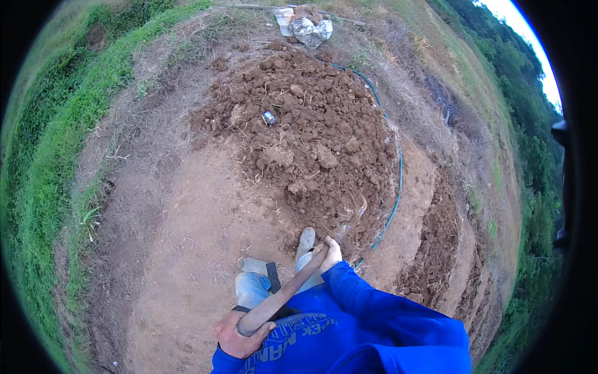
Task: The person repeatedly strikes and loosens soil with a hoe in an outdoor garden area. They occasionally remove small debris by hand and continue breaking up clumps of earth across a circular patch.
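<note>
Both of my hands grip the wooden handle (285, 292) of a digging tool, apparently a hoe. My left hand (243, 335) is wrapped around the butt end, close to my waist. Farther up the shaft, my right hand (332, 255) holds it nearer the metal head (359, 208). That head is narrow and curved from this angle, and it lies at the near right edge of a patch of broken brown soil (322, 135). Whether its edge is in the soil, I cannot tell. My right boot (306, 240) stands beside the loosened ground.
A green hose (400, 173) curves along the patch's right side. Crumpled plastic sheeting (310, 32) lies at the far end, and a small blue-white scrap (268, 118) rests on the clods. Packed bare earth (201, 224) spreads left toward green grass (56, 187). Another dug strip (437, 233) runs right.
</note>
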### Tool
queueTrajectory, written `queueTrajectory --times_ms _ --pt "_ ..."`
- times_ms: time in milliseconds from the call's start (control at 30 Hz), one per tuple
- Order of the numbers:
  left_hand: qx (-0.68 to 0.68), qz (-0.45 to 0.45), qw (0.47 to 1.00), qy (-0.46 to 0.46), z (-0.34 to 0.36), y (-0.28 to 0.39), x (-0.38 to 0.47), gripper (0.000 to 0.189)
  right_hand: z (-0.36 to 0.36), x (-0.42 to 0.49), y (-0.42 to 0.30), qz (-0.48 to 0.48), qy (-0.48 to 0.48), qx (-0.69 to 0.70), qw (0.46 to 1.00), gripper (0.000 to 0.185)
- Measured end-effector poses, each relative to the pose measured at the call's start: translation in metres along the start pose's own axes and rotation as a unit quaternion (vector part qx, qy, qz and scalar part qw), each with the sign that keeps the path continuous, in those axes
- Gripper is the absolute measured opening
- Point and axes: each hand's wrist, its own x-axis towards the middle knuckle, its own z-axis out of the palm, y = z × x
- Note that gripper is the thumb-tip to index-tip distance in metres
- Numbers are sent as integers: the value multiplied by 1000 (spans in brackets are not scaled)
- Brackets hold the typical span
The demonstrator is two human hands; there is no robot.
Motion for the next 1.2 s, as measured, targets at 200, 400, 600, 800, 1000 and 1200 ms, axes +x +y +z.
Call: queueTrajectory --times_ms 200,400,600,800,1000,1200 --pt "39 163 986 -17 -88 70 21 32 71 -44 44 94 -83 82 989 20" --pt "123 266 949 -115 -143 103 68 31 161 -64 80 158 -144 82 973 20" --pt "269 329 882 -203 -178 119 153 37 257 -52 124 188 -109 76 973 25" --pt "330 341 840 -262 -213 154 242 39 336 -50 152 289 -139 84 943 32" --pt "375 368 798 -294 -224 142 329 35 411 -90 150 354 -175 89 915 35" --pt "410 330 778 -343 -191 61 364 32 444 -93 153 354 -226 11 907 38"
